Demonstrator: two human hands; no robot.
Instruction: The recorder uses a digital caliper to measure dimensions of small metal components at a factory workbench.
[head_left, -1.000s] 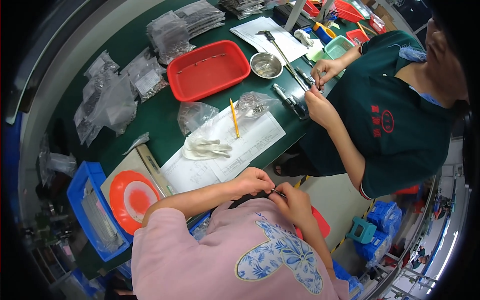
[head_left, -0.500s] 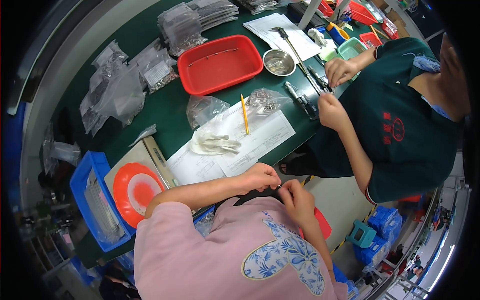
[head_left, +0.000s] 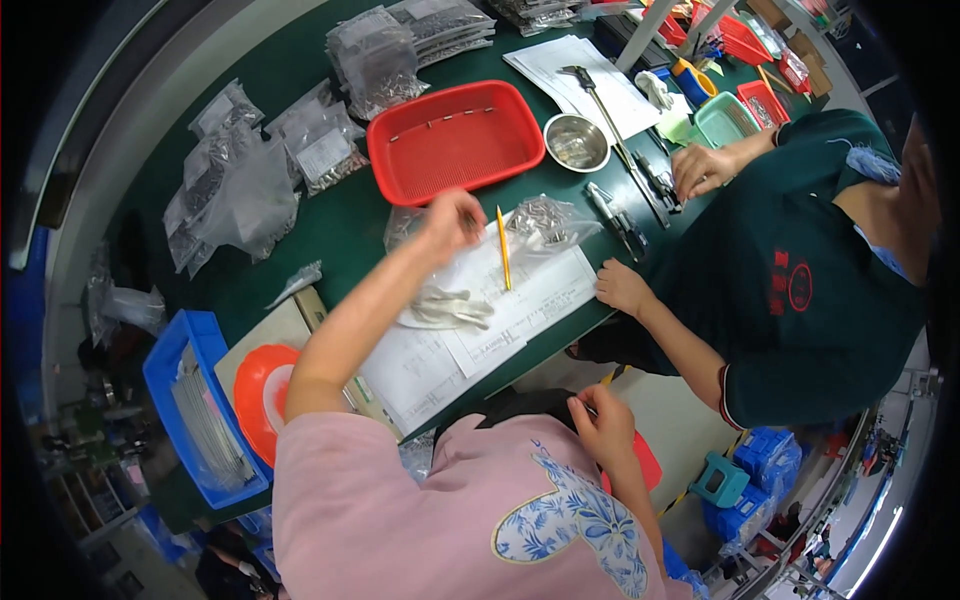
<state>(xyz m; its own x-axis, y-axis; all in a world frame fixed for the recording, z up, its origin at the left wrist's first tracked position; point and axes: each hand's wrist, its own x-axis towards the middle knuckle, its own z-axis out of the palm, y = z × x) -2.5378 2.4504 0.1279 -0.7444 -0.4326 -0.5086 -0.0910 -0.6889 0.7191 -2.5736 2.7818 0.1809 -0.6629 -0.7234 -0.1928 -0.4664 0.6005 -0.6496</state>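
Observation:
My left hand is over the table with its fingers curled, just short of the red tray and above a clear plastic bag. Whatever its fingers may hold is too small to make out. Close to my body, my right hand has its fingers pinched together; any small thing between them is hidden. A second clear bag with small metal parts lies right of my left hand, beside a yellow pencil. Below that hand, a white glove rests on printed drawings. Several small metal pieces lie in the tray.
A metal bowl and a long dark tool are right of the tray. A co-worker's hand is by the tools, the other at the table edge. Bagged parts, a blue bin and an orange dish are left.
My hands have parted: the left has moved up and away over the table toward the tray, while the right stays near my body. One co-worker hand has left the tool for the table edge.

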